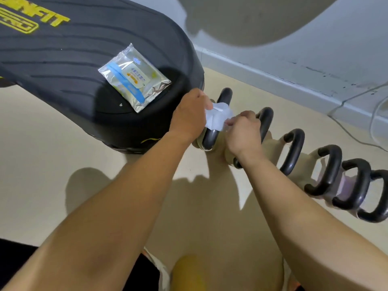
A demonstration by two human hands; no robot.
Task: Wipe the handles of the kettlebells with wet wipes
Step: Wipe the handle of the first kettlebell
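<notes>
Pinching the wet wipe from both sides, the fingers of the left hand curl onto its left edge with the thumb on top, while the right hand grips the opposite edge with fingertips bunched tight; the white sheet is stretched between them and lies crumpled over the top of the nearest handle, a black loop whose far bend rises behind the wipe. The right hand's knuckles cover part of the second handle just beside it, and the right forearm crosses in front of that kettlebell's pale tan body, hiding most of it. Further right the row of kettlebells runs on along the floor: a third handle, a fourth handle, a fifth handle and a sixth handle cut off by the picture's edge, packed close, with lilac bodies showing between the last ones. To the left of the hands, very near the first kettlebell, stands a black padded bench with yellow lettering, and on it lies a silvery pack of wipes, flat, its label flap facing up; what is inside cannot be seen. Behind the row a grey skirting board meets the wall, and a thin cable trails over the floor near it. Shadows of the arms fall on the beige floor below.
</notes>
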